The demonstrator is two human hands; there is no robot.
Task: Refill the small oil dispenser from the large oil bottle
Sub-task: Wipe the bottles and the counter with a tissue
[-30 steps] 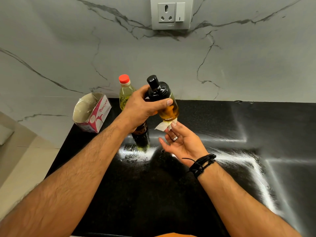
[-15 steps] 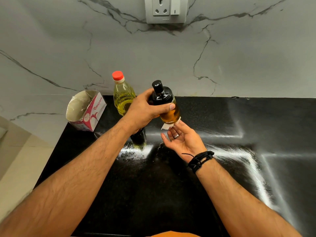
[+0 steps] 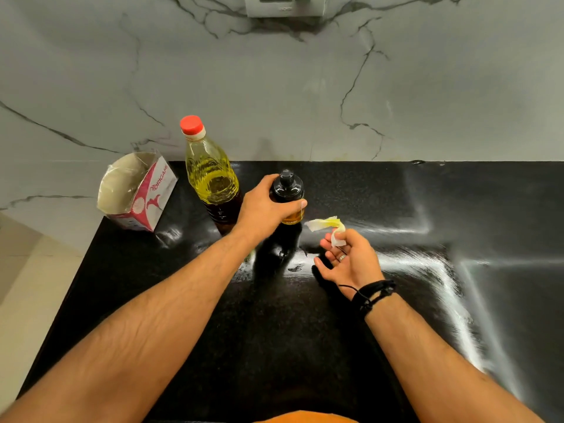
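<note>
Tissue box (image 3: 137, 193): far left on the black countertop (image 3: 274, 331), against the marble wall, top torn open, pink and white print on its side.
Large oil bottle (image 3: 212, 178): upright just right of the box, near the wall; red cap on, clear plastic, yellow oil in the upper body and a dark label band lower down.
Left hand (image 3: 262, 209): reaches in from the lower left, fingers and thumb wrapped round the small dispenser just below its top; the wrist crosses in front of the large bottle's base.
Small oil dispenser (image 3: 288, 195): upright right of the large bottle, black pump top on, amber oil showing under the thumb. Whether its base touches the counter cannot be told.
Tissue scrap (image 3: 328, 225): crumpled white paper stained yellow, just right of the dispenser and apart from it.
Right hand (image 3: 348, 257): palm turned up, thumb and fingertips pinching the scrap, a ring on one finger, black cords round the wrist.
Countertop right side: glossy, with pale streaks.
</note>
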